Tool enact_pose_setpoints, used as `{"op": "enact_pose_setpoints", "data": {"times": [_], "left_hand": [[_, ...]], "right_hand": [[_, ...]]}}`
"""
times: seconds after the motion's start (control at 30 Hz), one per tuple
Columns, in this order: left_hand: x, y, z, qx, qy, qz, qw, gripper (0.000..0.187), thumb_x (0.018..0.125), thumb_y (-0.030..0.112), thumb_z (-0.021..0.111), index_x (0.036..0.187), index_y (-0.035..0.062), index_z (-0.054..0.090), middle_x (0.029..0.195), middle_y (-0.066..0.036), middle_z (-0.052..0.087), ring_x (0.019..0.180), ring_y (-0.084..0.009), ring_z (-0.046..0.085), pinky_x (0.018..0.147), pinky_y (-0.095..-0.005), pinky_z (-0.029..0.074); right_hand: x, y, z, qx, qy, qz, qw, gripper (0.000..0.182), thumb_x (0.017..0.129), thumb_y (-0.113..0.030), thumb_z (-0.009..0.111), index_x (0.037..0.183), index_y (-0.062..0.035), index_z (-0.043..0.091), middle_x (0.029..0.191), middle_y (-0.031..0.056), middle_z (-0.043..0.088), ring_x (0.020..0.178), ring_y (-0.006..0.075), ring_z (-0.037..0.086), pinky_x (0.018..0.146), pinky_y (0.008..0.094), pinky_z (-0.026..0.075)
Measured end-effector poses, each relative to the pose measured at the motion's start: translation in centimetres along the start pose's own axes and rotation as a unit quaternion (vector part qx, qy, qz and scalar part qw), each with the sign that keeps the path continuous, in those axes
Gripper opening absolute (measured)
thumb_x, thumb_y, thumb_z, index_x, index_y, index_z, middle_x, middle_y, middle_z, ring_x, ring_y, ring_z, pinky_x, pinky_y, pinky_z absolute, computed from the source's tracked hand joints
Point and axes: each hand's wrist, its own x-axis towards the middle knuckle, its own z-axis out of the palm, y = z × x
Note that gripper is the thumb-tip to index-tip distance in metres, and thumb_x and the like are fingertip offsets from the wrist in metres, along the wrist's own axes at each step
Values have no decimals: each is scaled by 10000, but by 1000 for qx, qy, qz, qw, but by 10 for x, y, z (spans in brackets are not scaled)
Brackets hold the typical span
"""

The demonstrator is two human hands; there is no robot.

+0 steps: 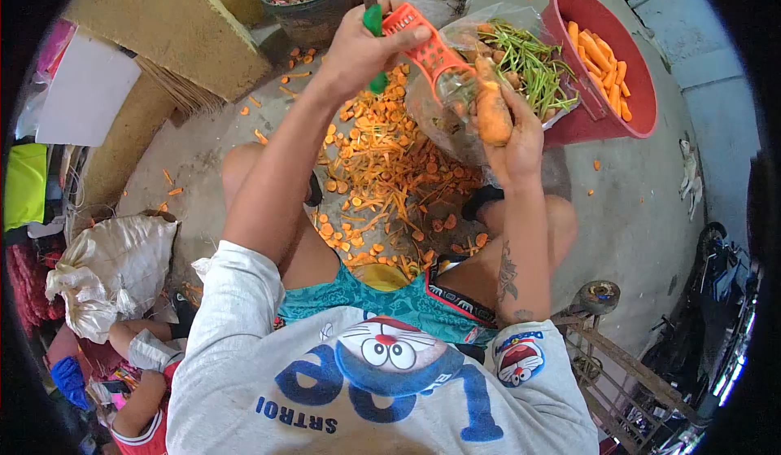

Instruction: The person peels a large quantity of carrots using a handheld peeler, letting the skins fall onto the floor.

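Note:
My left hand [358,52] grips an orange-red plastic peeler [423,46] with slotted, grater-like holes. A green handle-like piece [375,48] shows at the same hand, partly hidden by the fingers. In my right hand [521,133] is a carrot [492,113], held tilted with its narrow end up toward the peeler's tip. Part of the carrot near that end looks brighter orange than the rest. Below both hands, carrot peels and cut ends [390,162] are scattered over the floor between my legs.
A clear plastic bag [435,125] with carrots and green stems [529,64] lies beyond my right hand. Beside it, a red tub [643,56] holds peeled carrots [598,60]. A dark bin [305,15] stands ahead, a white sack [122,268] at left. Another person [142,398] sits lower left.

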Motion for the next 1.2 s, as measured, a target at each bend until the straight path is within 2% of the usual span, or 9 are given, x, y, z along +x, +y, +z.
{"op": "enact_pose_setpoints", "data": {"times": [0.1, 0.3, 0.4, 0.57, 0.63, 0.7, 0.83, 1.03, 1.2], "left_hand": [[-11, -3, 27, 22, 33, -18, 999, 286, 889, 280, 812, 1050, 92, 669, 776, 70, 617, 629, -17, 512, 535, -205, 389], [0, -15, 17, 79, -1, 108, 991, 228, 888, 191, 808, 1031, 64, 683, 799, 49, 660, 658, -32, 585, 548, -206, 439], [23, -37, -18, -84, 177, 58, 979, 262, 842, 199, 846, 961, 29, 687, 795, -14, 702, 679, -89, 642, 614, -266, 518], [-9, -27, 42, 46, 124, 22, 991, 223, 888, 196, 807, 983, 58, 661, 817, 18, 680, 675, -70, 628, 571, -239, 489], [-15, -10, 50, 52, 26, 158, 986, 253, 871, 215, 828, 976, 62, 655, 813, 31, 658, 667, -62, 599, 575, -243, 483], [0, -15, 21, 32, 65, 121, 990, 251, 873, 218, 826, 977, 65, 657, 810, 29, 660, 636, -53, 587, 547, -234, 465], [18, -25, -8, -59, 180, 61, 980, 233, 881, 213, 818, 976, 74, 657, 820, 24, 673, 580, -52, 576, 504, -214, 447], [-9, -15, 41, 55, 39, 184, 981, 227, 883, 174, 803, 1020, 50, 671, 839, 37, 677, 722, -46, 612, 618, -235, 515], [18, -29, -13, -30, 185, 77, 979, 209, 897, 161, 788, 1018, 33, 677, 790, 20, 667, 636, -78, 605, 608, -253, 507]], "right_hand": [[-3, 3, 6, 48, -37, 19, 998, 359, 1077, -260, 446, 1257, 22, 574, 1052, 101, 675, 881, 197, 657, 751, 339, 540], [-24, -3, 19, 45, -46, 19, 998, 348, 1069, -234, 458, 1278, 13, 587, 1182, 123, 689, 1056, 211, 686, 934, 370, 553], [-26, -7, 19, 73, -90, 55, 992, 342, 1068, -233, 466, 1287, 3, 580, 1182, 121, 687, 1046, 211, 687, 922, 360, 555], [-18, -11, 9, 78, -75, 53, 993, 333, 1066, -229, 465, 1275, 10, 565, 1143, 136, 686, 1017, 215, 688, 849, 352, 571], [-25, -17, 31, 48, 33, 38, 998, 344, 1068, -244, 458, 1256, 22, 568, 1100, 138, 683, 921, 220, 671, 764, 342, 557], [-26, -13, 11, 120, -146, 87, 978, 381, 1071, -265, 451, 1276, 37, 559, 1063, 146, 671, 828, 219, 630, 705, 328, 515], [-28, -15, 26, 87, -41, 78, 992, 433, 1066, -283, 460, 1314, 60, 550, 1034, 171, 661, 802, 220, 613, 704, 332, 495], [-32, -21, 47, 30, 110, 25, 993, 455, 1063, -301, 454, 1322, 60, 550, 1009, 164, 652, 769, 204, 578, 681, 311, 448], [-17, -4, -1, 95, -149, 90, 980, 434, 1050, -289, 484, 1309, 48, 569, 1077, 144, 667, 879, 208, 629, 784, 343, 498]]}}
